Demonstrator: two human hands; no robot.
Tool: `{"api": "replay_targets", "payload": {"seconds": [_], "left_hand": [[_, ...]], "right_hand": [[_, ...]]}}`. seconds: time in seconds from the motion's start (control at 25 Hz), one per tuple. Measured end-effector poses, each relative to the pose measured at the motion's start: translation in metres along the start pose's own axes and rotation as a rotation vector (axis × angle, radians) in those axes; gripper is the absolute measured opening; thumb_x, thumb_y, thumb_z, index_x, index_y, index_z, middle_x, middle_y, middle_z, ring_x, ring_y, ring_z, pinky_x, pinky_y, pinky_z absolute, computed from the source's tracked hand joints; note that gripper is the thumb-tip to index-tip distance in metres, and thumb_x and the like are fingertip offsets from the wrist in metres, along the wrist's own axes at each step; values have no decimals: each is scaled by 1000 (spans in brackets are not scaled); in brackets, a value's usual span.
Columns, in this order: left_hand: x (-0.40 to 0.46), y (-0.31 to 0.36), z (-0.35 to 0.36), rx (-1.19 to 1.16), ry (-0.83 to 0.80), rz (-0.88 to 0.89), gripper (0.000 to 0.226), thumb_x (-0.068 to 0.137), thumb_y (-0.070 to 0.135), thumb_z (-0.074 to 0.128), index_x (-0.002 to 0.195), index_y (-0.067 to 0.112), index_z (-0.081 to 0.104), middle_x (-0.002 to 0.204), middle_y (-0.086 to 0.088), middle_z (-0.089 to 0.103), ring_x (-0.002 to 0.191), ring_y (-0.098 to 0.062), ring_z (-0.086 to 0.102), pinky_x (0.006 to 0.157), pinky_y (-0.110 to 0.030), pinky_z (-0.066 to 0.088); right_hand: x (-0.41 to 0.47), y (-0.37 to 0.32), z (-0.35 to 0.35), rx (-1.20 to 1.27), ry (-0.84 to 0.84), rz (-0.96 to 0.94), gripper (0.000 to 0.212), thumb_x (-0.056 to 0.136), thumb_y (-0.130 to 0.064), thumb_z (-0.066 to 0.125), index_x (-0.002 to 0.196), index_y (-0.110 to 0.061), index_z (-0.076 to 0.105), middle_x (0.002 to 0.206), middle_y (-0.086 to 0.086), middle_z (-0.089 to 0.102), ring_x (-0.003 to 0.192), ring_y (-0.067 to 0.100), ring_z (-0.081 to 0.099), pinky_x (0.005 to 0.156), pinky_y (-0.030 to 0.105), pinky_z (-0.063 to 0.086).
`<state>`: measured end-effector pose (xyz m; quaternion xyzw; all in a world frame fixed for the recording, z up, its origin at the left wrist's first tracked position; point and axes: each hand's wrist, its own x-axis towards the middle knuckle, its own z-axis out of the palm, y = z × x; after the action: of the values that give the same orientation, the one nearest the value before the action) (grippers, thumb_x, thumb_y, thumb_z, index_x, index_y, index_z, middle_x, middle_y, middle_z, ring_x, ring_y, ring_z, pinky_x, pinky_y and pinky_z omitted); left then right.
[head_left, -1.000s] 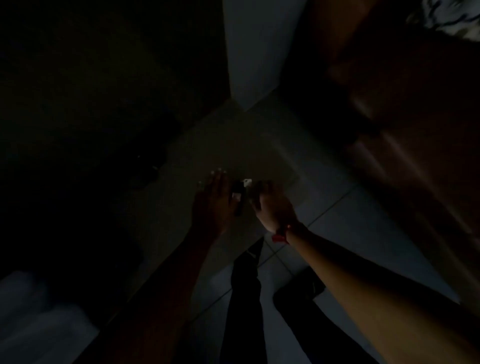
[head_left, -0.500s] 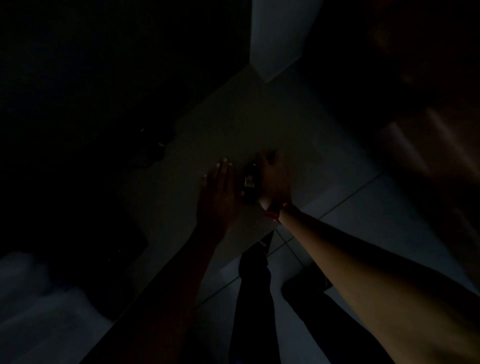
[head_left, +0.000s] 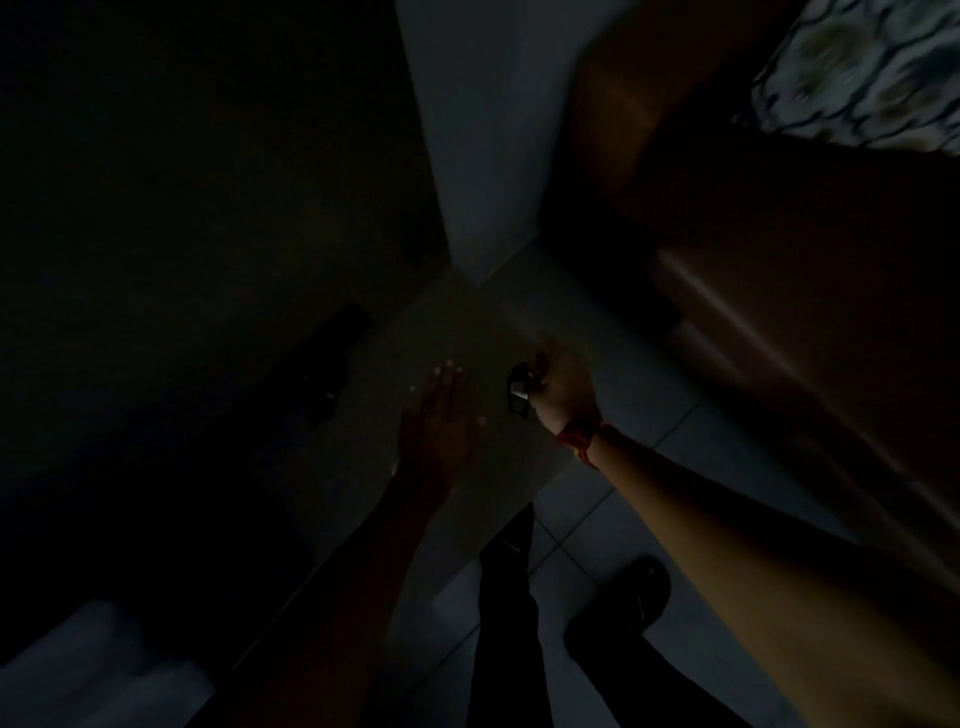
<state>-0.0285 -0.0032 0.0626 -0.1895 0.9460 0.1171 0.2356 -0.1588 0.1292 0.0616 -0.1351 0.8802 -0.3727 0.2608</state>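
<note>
Dimly lit at mid-frame, the right hand (head_left: 563, 397) curls around a small dark object (head_left: 519, 397) over the table (head_left: 462, 325). The left hand (head_left: 441, 431) lies flat beside it, fingers straight. In this gloom the object could slip from a loose grip and drop unseen.

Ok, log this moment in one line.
left hand: open, flat over brown surface | right hand: grips small dark object | light: very dim

Under the fingers of the left hand (head_left: 441, 431), the flat panel (head_left: 467, 322) looks matt and smooth, like card or board. The small dark thing (head_left: 519, 396) pinched in the fingers of the right hand (head_left: 563, 395) shows a pale, metallic glint. To the right of those fingers the floor tiles (head_left: 654, 400) look smooth and the brown wooden furniture (head_left: 779, 312) has a dull sheen.
</note>
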Motion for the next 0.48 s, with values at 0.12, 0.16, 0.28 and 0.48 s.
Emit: {"api": "replay_targets", "payload": {"seconds": [0.12, 0.16, 0.28, 0.48], "left_hand": [[5, 35, -76, 51, 90, 78, 68, 107, 44, 29, 163, 13, 7, 173, -8, 1, 161, -22, 6, 130, -45, 9], [6, 49, -103, 65, 126, 104, 68, 107, 44, 30, 163, 12, 8, 173, -9, 3, 161, -23, 7, 130, -46, 9], [1, 96, -201, 93, 231, 159, 69, 107, 44, 33, 163, 10, 10, 172, -11, 10, 161, -24, 12, 129, -48, 11], [-39, 196, -381, 45, 428, 296, 68, 107, 42, 36, 163, 12, 11, 173, -8, 8, 161, -21, 10, 130, -43, 6]], "right_hand": [[-7, -37, -80, 80, 28, -16, 34, 71, -5, 79, 96, -12, 56, 87, 3, 59, 81, 18, 60, 68, 23, 41], [-9, -50, -108, 82, 51, -40, 35, 70, -4, 78, 97, -12, 56, 86, 1, 61, 77, 14, 61, 66, 25, 45], [-26, -96, -208, 51, 177, -154, 31, 66, 0, 77, 90, -15, 61, 79, 1, 65, 66, 4, 57, 61, 19, 41], [-80, -181, -394, 18, 418, -259, 29, 64, -5, 79, 86, -17, 66, 84, 6, 73, 80, 17, 66, 70, 29, 49]]}}
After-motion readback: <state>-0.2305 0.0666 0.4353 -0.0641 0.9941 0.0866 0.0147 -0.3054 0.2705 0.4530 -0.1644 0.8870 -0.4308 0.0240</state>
